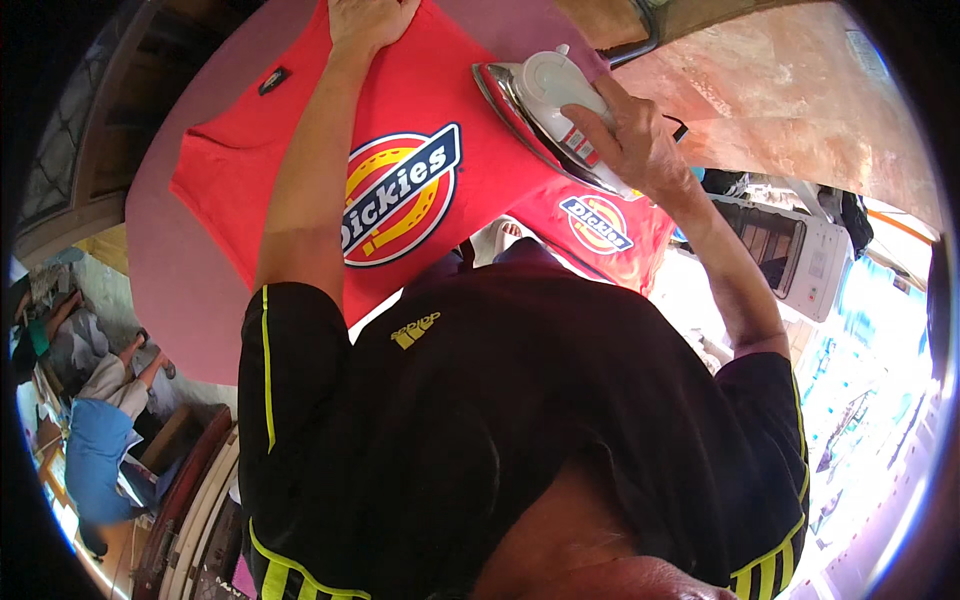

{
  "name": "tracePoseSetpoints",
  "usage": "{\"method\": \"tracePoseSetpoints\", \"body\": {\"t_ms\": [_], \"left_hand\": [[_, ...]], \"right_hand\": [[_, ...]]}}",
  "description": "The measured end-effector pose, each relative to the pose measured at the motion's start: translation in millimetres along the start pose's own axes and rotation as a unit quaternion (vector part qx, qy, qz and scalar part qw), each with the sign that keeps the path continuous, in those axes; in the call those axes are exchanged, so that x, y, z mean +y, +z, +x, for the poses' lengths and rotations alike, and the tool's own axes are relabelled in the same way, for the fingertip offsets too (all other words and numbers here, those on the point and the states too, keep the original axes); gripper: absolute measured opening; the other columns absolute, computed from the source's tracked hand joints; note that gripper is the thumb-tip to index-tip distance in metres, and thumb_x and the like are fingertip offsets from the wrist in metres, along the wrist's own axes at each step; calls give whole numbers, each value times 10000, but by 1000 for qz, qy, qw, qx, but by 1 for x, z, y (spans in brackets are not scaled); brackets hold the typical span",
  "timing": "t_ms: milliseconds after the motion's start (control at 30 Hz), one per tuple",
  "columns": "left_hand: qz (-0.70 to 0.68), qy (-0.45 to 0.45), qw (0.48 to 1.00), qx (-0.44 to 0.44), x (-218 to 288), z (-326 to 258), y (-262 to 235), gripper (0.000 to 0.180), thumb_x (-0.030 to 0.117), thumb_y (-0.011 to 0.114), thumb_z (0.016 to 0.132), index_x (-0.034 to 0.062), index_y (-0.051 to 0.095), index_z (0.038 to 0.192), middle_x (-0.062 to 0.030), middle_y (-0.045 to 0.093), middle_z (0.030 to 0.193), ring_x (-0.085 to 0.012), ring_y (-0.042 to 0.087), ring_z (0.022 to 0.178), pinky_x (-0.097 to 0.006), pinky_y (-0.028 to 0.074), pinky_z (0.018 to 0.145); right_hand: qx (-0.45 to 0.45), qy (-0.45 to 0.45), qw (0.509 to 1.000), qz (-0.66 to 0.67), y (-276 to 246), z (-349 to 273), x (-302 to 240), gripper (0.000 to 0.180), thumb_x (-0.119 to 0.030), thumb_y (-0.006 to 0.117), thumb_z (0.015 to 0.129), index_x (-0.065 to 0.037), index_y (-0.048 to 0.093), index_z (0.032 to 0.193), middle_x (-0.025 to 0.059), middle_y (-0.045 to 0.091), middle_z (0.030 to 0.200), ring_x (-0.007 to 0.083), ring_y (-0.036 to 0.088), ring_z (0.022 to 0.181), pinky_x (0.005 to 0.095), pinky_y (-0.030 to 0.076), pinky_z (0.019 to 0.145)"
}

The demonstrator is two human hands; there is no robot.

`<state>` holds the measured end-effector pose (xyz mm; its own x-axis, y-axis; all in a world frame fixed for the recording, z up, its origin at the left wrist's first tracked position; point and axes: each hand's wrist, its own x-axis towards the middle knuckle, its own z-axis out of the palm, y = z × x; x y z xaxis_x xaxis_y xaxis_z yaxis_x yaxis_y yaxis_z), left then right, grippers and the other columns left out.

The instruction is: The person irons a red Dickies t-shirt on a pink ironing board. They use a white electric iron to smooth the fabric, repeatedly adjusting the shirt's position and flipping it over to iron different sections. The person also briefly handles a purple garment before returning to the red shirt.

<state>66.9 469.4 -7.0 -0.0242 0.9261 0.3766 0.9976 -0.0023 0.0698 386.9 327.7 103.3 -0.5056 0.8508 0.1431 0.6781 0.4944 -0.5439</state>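
A red T-shirt (455, 85) lies spread over a mauve-covered board (160, 270). It carries a large round print in yellow, white and dark blue, and a small dark tag near its far left edge. A smaller matching print shows on red cloth hanging at the near right. My right hand (640, 140) is closed round the handle of a white clothes iron (545, 90), which tilts on the right side of the shirt with its metal soleplate edge showing. At the far edge, my left hand (370, 22) rests on the shirt; the picture's top cuts off its fingers.
A white appliance with a dark front (780, 245) stands to the right, below a mottled pinkish surface (760, 90). At the lower left, another person in a blue top (95, 450) is some distance away. A dark bent metal bar (640, 45) is beyond the iron.
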Motion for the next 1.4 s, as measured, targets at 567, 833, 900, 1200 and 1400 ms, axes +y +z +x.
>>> {"method": "tracePoseSetpoints", "body": {"t_ms": [567,833,900,1200,1400], "left_hand": [[8,65,998,23,-50,15,5,492,392,386,1022,154,472,1443,-19,393,1539,-295,306,1435,-549,218,1158],[-427,83,900,-14,47,-90,-68,185,213,675,896,86,729,1019,-120,709,994,-278,678,932,-403,531,842],[-473,73,877,-46,73,-124,-73,123,122,707,847,54,732,947,-126,703,913,-273,684,840,-353,544,766],[-300,113,946,41,113,-148,-54,134,76,724,808,59,742,939,-118,705,930,-291,671,869,-376,535,790],[-276,89,956,45,122,-147,-56,96,84,718,802,74,745,894,-90,691,883,-290,648,849,-392,529,768]], "right_hand": [[-52,38,998,17,10,30,-36,332,-299,652,944,9,596,1057,245,642,830,392,665,767,450,523,683],[60,219,969,98,-50,-67,37,335,-350,593,977,-27,645,1050,88,598,717,170,594,673,334,462,615],[93,282,939,172,-59,-95,32,338,-360,598,977,-28,645,1024,36,540,639,113,534,569,298,418,517],[211,361,864,282,-39,-167,60,340,-400,580,1000,-90,558,863,-56,405,531,20,327,387,214,236,346],[212,357,862,290,-33,-190,76,333,-408,597,991,-95,568,880,-59,407,534,22,335,397,214,243,351]]}}
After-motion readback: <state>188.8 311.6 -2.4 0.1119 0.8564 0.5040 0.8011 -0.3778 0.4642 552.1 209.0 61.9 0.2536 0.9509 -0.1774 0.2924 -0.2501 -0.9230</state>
